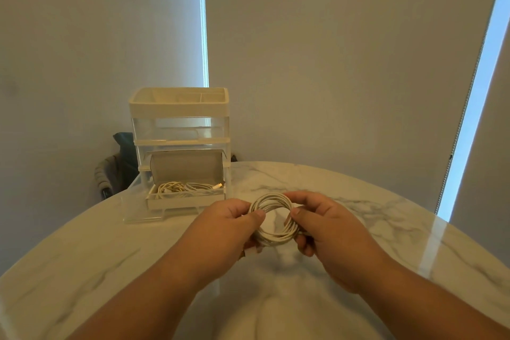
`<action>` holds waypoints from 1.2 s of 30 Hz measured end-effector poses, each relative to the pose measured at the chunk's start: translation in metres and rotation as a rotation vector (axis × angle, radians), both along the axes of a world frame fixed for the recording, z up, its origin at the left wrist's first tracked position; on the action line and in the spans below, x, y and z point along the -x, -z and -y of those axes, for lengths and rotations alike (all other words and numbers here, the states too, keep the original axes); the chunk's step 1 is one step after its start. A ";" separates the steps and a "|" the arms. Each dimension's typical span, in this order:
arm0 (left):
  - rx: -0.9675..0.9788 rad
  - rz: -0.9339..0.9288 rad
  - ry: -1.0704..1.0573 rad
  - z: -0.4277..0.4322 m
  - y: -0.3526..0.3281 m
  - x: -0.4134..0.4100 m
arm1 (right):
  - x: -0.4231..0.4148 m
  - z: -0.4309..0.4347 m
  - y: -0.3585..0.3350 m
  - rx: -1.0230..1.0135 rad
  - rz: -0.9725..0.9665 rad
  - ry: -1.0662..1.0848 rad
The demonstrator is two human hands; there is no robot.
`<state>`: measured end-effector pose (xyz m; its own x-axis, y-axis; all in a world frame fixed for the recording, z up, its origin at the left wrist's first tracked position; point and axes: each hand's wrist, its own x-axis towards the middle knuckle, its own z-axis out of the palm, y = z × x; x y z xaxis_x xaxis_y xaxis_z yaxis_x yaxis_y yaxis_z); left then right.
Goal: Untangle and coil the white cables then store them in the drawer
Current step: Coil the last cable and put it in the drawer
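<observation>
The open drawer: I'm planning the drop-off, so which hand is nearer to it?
Left. The left hand grips the coiled cable just right of the open drawer, near its front. The right hand holds the coil's opposite side, farther from it.

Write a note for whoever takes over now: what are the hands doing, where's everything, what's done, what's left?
Hands: the left hand and right hand both hold one coil above the table.
Things: other cables lie in the box in the open bottom drawer.
Done: this cable looks fully coiled.
Left: put the coil in the box, then probably shut the drawer.
</observation>
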<state>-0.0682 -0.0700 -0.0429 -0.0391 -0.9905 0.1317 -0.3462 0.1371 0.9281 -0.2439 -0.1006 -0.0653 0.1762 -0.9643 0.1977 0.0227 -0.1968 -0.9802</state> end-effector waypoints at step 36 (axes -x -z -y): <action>-0.297 -0.572 0.058 0.001 0.014 0.023 | 0.001 -0.005 -0.003 0.161 -0.483 0.079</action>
<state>-0.0912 -0.0713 -0.0566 -0.0982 -0.9864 -0.1314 0.2149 -0.1500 0.9651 -0.2452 -0.0958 -0.0622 0.2118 -0.9423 0.2591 -0.4466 -0.3291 -0.8320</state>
